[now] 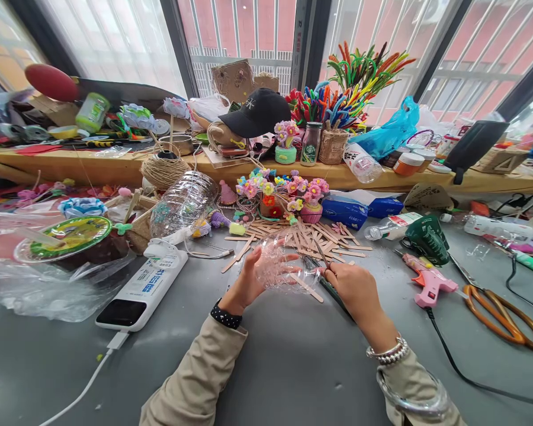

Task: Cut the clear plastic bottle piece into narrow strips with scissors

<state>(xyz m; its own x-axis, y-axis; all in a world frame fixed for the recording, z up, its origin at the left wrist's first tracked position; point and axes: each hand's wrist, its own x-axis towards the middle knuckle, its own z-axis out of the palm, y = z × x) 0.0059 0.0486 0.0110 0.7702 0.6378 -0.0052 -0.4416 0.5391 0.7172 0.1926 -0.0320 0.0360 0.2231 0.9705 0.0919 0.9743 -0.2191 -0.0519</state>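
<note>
My left hand [249,278] is wrapped around a clear plastic bottle piece [273,260], its fingers showing through the ribbed, see-through wall. My right hand [353,290] is closed in a fist at the right end of that plastic. A thin pointed tool [317,245] juts up and to the left from its fingers; its exact kind I cannot make out. Under the right hand lies a dark green handle-like thing [335,296], partly hidden. Just behind the plastic spreads a pile of wooden craft sticks [270,229], and one loose stick [308,289] lies in front.
A white power bank [148,290] with a cable and a lidded tub [66,242] stand left. To the right lie a pink glue gun [430,281], orange-handled scissors [497,319] and a plastic bottle [393,226]. Crochet flowers [313,189] and a twine roll [166,171] stand behind.
</note>
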